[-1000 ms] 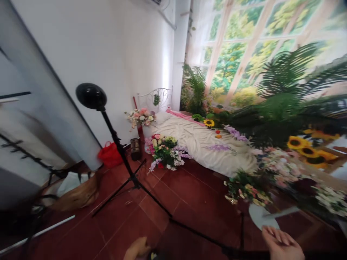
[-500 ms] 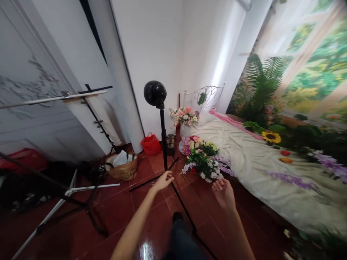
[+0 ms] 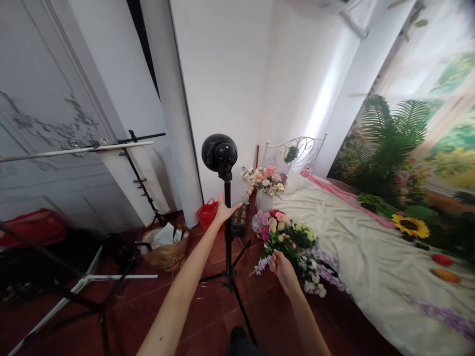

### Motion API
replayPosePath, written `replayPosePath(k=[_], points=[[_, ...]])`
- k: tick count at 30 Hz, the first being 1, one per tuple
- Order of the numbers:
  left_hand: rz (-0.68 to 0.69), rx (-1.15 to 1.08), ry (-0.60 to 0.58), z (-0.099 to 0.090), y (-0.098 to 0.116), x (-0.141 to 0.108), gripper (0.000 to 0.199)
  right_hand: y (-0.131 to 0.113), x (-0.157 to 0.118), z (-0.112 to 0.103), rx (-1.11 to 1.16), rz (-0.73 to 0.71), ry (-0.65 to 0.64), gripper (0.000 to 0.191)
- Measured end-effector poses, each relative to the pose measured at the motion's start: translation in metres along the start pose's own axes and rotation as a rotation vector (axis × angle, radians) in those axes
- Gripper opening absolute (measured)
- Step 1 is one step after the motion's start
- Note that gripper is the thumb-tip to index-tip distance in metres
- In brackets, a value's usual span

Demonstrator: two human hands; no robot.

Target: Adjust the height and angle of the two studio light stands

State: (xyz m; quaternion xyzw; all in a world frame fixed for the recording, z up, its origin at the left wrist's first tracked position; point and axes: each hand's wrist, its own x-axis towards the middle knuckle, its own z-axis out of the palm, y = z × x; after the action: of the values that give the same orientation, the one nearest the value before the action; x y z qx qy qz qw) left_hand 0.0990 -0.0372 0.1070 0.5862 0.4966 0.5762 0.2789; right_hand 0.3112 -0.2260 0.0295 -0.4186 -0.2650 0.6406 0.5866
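A black light stand (image 3: 228, 247) stands upright on its tripod legs before me, with a round black lamp head (image 3: 219, 153) on top. My left hand (image 3: 224, 211) is at the upper pole, thumb and fingers spread to either side of it; whether the palm touches the pole I cannot tell. Lower and to the right, my right hand (image 3: 282, 269) is curled closed, with nothing visible in it. It hovers in front of a bunch of artificial flowers (image 3: 282, 232) on the floor, apart from the stand.
A bed with a cream cover (image 3: 315, 207) runs along the right, bearing a sunflower (image 3: 410, 226). Behind the stand sits a red bag (image 3: 207, 215). To the left are a wicker basket (image 3: 166, 254) and a white stand leg (image 3: 122, 277). My shoe (image 3: 237, 335) is near a tripod leg.
My left hand has risen to the upper pole and its fingers have spread. My right hand has moved left, still curled. The stand looks nearer, and the view has shifted.
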Motion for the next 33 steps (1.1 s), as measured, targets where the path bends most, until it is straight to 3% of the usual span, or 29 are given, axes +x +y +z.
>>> replayPosePath(k=[3, 5, 8, 11, 15, 20, 23, 27, 33], points=[[0.04, -0.17, 0.031, 0.017, 0.003, 0.019, 0.056, -0.004, 0.036, 0.004, -0.045, 0.027, 0.019, 0.039], [-0.004, -0.25, -0.005, 0.021, 0.002, 0.023, 0.043, -0.001, 0.059, 0.009, -0.086, 0.025, 0.033, 0.039], [-0.107, -0.25, -0.075, 0.018, -0.002, 0.021, 0.042, 0.011, 0.089, 0.023, -0.15, 0.07, 0.038, 0.036], [-0.149, -0.215, -0.052, 0.013, -0.004, 0.022, 0.044, 0.028, 0.112, 0.048, -0.209, 0.155, 0.009, 0.034], [-0.114, -0.213, -0.063, 0.009, -0.004, 0.025, 0.043, 0.049, 0.137, 0.087, -0.264, 0.328, -0.05, 0.035], [-0.09, -0.223, -0.06, 0.007, -0.004, 0.026, 0.04, 0.065, 0.164, 0.118, -0.37, 0.43, 0.062, 0.044], [-0.093, -0.223, -0.065, 0.005, -0.006, 0.024, 0.038, 0.073, 0.173, 0.115, -0.537, 0.402, 0.063, 0.048], [-0.115, -0.242, -0.033, 0.005, -0.009, 0.023, 0.037, 0.077, 0.182, 0.096, -0.927, 0.257, 0.025, 0.04], [-0.119, -0.236, -0.027, 0.008, -0.014, 0.022, 0.03, 0.068, 0.212, 0.088, -1.123, 0.135, -0.067, 0.022]])
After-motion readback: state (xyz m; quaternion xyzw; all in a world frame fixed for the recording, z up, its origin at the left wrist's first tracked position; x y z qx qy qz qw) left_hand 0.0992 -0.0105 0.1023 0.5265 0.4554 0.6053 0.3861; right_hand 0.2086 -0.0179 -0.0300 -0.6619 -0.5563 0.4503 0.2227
